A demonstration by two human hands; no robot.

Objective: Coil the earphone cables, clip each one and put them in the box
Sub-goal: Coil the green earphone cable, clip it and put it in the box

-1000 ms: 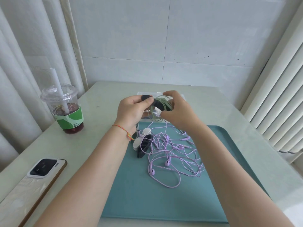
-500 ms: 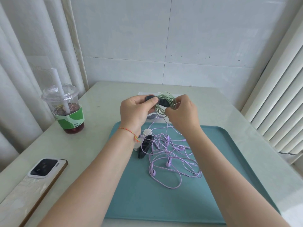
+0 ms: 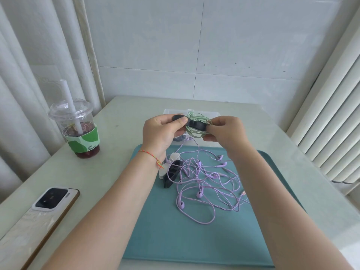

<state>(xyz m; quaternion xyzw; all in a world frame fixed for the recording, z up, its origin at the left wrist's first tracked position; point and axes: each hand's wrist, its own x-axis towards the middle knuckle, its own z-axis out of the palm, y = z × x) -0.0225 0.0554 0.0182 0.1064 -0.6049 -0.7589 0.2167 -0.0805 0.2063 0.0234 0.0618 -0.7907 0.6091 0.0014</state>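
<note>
A coiled green earphone cable (image 3: 198, 121) is held in the air between both hands, with a black clip (image 3: 194, 124) laid across it. My left hand (image 3: 162, 133) pinches the clip's left end. My right hand (image 3: 224, 133) grips the clip's right end and the coil. Behind them lies a clear plastic box (image 3: 214, 114), mostly hidden. Loose purple earphone cables (image 3: 204, 184) lie tangled on the teal tray (image 3: 175, 236). A white clip (image 3: 171, 164) and a black clip (image 3: 172, 175) lie beside them, under my left wrist.
A plastic cup (image 3: 78, 129) with a straw and a green sleeve stands at the left of the table. A phone (image 3: 39, 215) lies face down near the front left edge. Curtains hang at the left, blinds at the right.
Both hands have risen slightly and moved away from me with the coil. The black clip now lies more level across the green coil, held at both ends.
</note>
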